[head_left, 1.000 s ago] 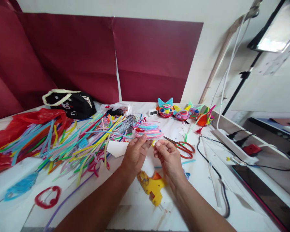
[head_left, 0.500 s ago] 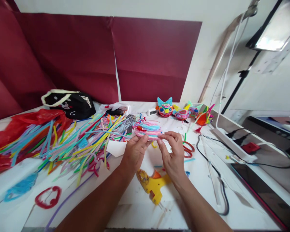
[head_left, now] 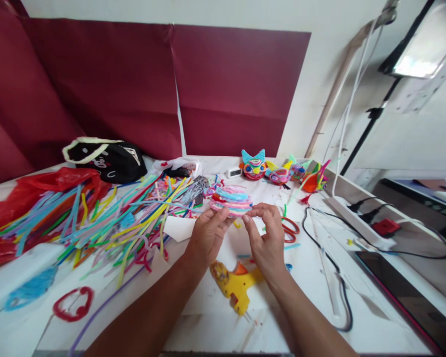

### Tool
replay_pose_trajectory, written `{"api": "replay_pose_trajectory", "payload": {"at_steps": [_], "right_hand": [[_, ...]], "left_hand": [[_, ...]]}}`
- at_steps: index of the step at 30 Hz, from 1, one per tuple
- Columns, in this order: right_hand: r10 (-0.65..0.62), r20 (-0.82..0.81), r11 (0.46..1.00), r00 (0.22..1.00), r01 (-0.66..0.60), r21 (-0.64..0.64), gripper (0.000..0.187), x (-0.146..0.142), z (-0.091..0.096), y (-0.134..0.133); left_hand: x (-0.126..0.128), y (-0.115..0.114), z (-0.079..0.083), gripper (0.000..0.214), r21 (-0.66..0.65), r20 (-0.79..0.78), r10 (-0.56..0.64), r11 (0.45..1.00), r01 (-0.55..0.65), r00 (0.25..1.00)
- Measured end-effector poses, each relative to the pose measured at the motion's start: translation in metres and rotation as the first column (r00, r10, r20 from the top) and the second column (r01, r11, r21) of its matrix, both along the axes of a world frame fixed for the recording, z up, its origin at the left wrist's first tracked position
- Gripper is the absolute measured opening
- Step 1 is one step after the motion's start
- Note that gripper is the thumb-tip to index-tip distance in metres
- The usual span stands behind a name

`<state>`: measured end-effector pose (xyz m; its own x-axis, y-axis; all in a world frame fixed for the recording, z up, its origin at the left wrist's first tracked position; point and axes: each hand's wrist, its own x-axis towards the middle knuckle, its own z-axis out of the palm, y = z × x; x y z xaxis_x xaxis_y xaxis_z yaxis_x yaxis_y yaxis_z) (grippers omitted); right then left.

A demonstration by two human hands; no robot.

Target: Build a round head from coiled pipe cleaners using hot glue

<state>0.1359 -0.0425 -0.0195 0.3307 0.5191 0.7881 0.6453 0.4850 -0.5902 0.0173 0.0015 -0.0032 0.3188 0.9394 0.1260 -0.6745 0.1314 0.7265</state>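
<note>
Between my hands, above the table, is a rounded craft piece built from rows of pink, blue, white and red pipe cleaners. My left hand is closed on its lower left edge, thumb in front. At its lower right edge, my right hand pinches with thumb and forefinger. Below them a yellow glue gun lies on the table, partly hidden behind my right hand. Red-handled scissors rest just right of that hand.
Loose pipe cleaners spread across the left, some in a red plastic bag. Finished pipe-cleaner figures stand at the back. A power strip, a black cable and a tablet-like device lie on the right.
The craft piece has tilted slightly, so more of its striped face shows, and it has shifted a little to the right. Both hands keep their hold.
</note>
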Motion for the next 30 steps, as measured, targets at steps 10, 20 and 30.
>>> {"api": "replay_pose_trajectory", "payload": {"at_steps": [10, 20, 30], "right_hand": [[0.061, -0.584, 0.967, 0.810, -0.193, -0.167, 0.053, 0.001, -0.006, 0.008], [0.322, -0.936, 0.761, 0.144, -0.628, 0.166, 0.048, -0.004, 0.009, 0.005], [0.323, -0.945, 0.802, 0.050, -0.545, 0.245, 0.047, -0.008, 0.005, 0.010]], "left_hand": [[0.000, 0.001, 0.000, 0.013, -0.076, 0.108, -0.033, 0.996, 0.042, 0.994], [0.000, -0.001, -0.001, 0.014, -0.114, 0.110, -0.081, 0.989, 0.093, 0.991], [0.006, -0.004, -0.011, 0.027, -0.124, 0.122, -0.116, 0.984, 0.131, 0.986]]}}
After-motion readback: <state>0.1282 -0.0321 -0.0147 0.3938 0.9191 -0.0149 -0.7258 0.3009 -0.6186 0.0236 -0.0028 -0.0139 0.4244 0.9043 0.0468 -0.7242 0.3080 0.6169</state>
